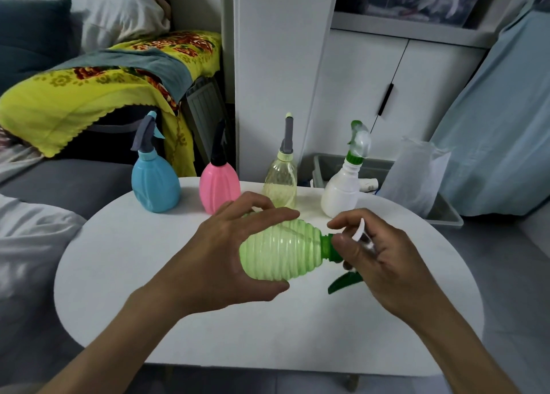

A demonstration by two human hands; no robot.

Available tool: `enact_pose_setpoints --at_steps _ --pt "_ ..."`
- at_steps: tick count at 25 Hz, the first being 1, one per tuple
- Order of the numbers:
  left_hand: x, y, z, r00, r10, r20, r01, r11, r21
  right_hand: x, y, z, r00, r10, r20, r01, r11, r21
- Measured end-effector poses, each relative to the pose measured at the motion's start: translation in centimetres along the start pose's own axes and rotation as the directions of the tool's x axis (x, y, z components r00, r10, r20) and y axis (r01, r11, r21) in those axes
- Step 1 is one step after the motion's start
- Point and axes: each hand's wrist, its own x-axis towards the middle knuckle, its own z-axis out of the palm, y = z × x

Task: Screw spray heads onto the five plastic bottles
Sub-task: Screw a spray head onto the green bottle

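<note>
My left hand (pixel 226 251) grips a ribbed green bottle (pixel 279 253), held on its side above the white table (pixel 208 328). The bottle's neck points right. There my right hand (pixel 378 253) is closed on a white and green spray head (pixel 331 249), whose green collar sits on the neck and whose green trigger (pixel 345 283) sticks out below. Along the table's far edge stand a blue bottle (pixel 154 185), a pink bottle (pixel 219 188), a pale yellow bottle (pixel 280 182) and a white bottle (pixel 342 191), each with a spray head on top.
A grey sofa (pixel 59 182) with a yellow floral blanket (pixel 89 96) lies to the left. A white cabinet (pixel 372 90) stands behind. A grey bin (pixel 446 218) holding a clear plastic bag (pixel 416 173) sits at the table's far right.
</note>
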Motion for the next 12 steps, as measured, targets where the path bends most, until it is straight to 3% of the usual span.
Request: enact_pose_setpoints --at_steps 4,10,12 --pt "0.08 0.06 0.14 1.000 0.000 -0.019 0.001 0.999 0.043 -0.11 0.13 0.12 0.996 0.054 0.071 -0.059 0.995 0.077" --pt "-0.04 -0.02 0.06 1.000 0.014 -0.002 -0.013 0.998 0.059 -0.10 0.18 0.12 0.990 0.104 0.096 -0.104 0.995 -0.004" --pt "-0.05 0.13 0.17 0.999 0.009 -0.042 -0.007 0.998 0.068 0.03 0.35 -0.06 0.987 0.154 0.053 -0.158 0.984 0.082"
